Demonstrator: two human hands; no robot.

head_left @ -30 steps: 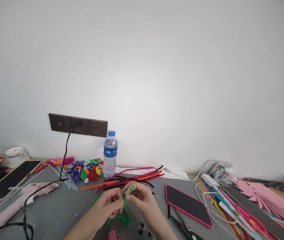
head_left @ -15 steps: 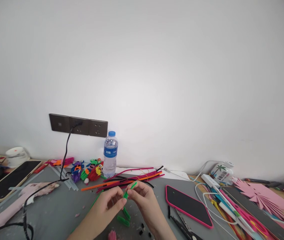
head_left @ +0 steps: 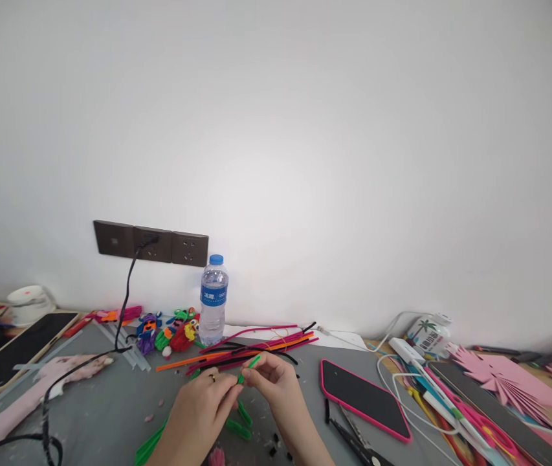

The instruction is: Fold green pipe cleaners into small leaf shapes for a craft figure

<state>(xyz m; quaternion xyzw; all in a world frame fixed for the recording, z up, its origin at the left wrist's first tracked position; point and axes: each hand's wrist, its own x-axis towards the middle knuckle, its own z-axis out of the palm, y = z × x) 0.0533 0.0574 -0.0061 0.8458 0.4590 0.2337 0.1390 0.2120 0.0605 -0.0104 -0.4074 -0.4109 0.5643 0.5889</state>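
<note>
A green pipe cleaner (head_left: 255, 361) is pinched between both hands above the grey mat. My left hand (head_left: 206, 399) grips its lower part, back of the hand up, with a ring on one finger. Fingertips of my right hand (head_left: 270, 383) close on it a little higher, and its free end sticks out at the upper right. Just below the hands lies a bent green pipe cleaner piece (head_left: 239, 427); whether it joins the held one is hidden. More green pipe cleaners (head_left: 149, 445) lie partly behind my left forearm.
Loose pipe cleaners (head_left: 237, 356) lie beyond my hands, near a water bottle (head_left: 213, 304) and small figures (head_left: 178, 333). A pink hot glue gun (head_left: 28, 395) with its cable is at left. Rightward are a phone (head_left: 365, 400), black scissors (head_left: 353, 440) and pink paper (head_left: 513, 382).
My left hand has rolled over so that its back and ring face up, and it has shifted slightly right along the green pipe cleaner. My right hand keeps its pinch.
</note>
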